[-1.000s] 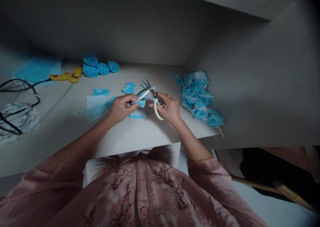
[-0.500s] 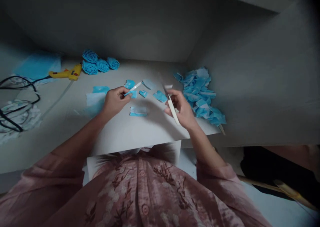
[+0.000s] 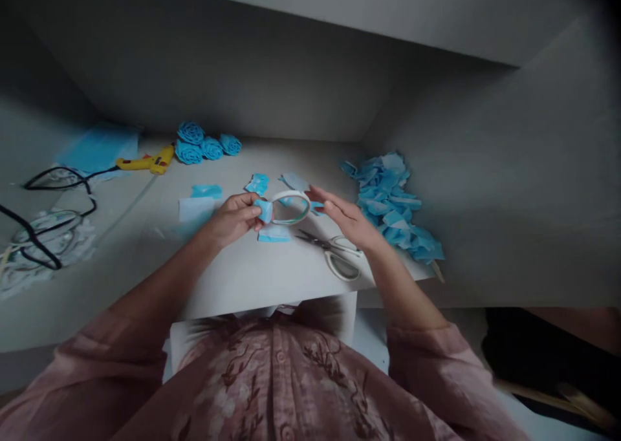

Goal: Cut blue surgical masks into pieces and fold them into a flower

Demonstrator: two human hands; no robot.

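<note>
My left hand (image 3: 235, 217) pinches a small blue piece (image 3: 264, 210) with a thin white strip (image 3: 291, 207) bent into a loop from it. My right hand (image 3: 345, 217) has its fingers stretched toward the loop's far end and touches it at the fingertips. White-handled scissors (image 3: 334, 252) lie flat on the white table (image 3: 252, 279) just under my right hand. A blue scrap (image 3: 273, 235) lies below the loop.
A heap of blue cut pieces (image 3: 392, 203) lies at the right by the wall. Three blue rolled flowers (image 3: 204, 145) and a yellow glue gun (image 3: 145, 162) with a black cord (image 3: 58, 181) sit at the back left. More blue and white scraps (image 3: 200, 202) lie left of my hands.
My right hand has put the scissors down on the table and moved to the strip. The strip in my left hand now curves into a loop between both hands.
</note>
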